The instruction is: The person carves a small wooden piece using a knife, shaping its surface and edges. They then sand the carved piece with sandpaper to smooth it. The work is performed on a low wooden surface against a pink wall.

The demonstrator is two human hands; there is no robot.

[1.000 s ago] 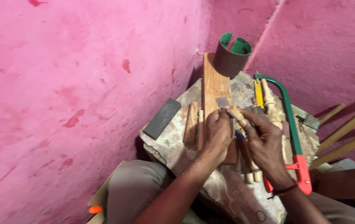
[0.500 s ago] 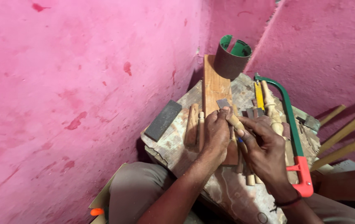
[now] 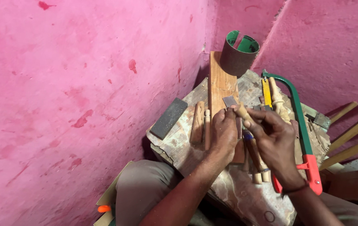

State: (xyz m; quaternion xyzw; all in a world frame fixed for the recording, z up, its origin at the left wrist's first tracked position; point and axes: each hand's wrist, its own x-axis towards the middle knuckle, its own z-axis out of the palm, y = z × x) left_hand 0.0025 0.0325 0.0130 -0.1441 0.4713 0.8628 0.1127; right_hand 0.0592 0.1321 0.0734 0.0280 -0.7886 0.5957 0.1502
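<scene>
On top of the rough block (image 3: 229, 196), both hands meet over a wooden plank (image 3: 221, 83) that runs away from the person toward the pink corner, long axis pointing at the rolled sheet (image 3: 237, 52) standing at its far end. Plank looks stiff, fairly heavy, unlikely to shift; best held flat from above, as the left hand (image 3: 223, 134) does, palm down on its near part, fingers curled.

Right of the grip, a hacksaw (image 3: 298, 121) with green frame and red handle lies along the block edge, well apart from the plank. Left of the grip, a dark flat stone (image 3: 169, 118) sits near the block's edge, and two short wooden sticks (image 3: 201, 125) lie just beside the left hand, parallel to the plank.

Right hand (image 3: 273, 140) is closed round a small wooden peg (image 3: 242, 112), pinched between thumb and fingers. Peg is light, rigid, smooth-looking, so probably slippery; a grip near its middle seems safest. Its long axis tilts up and away to the left, the free tip pointing at a small grey square (image 3: 229, 101) lying on the plank just beyond the left fingertips. Cannot tell whether the left fingers touch that square.

Below the right hand, several more turned pieces (image 3: 259, 171) lie side by side.
</scene>
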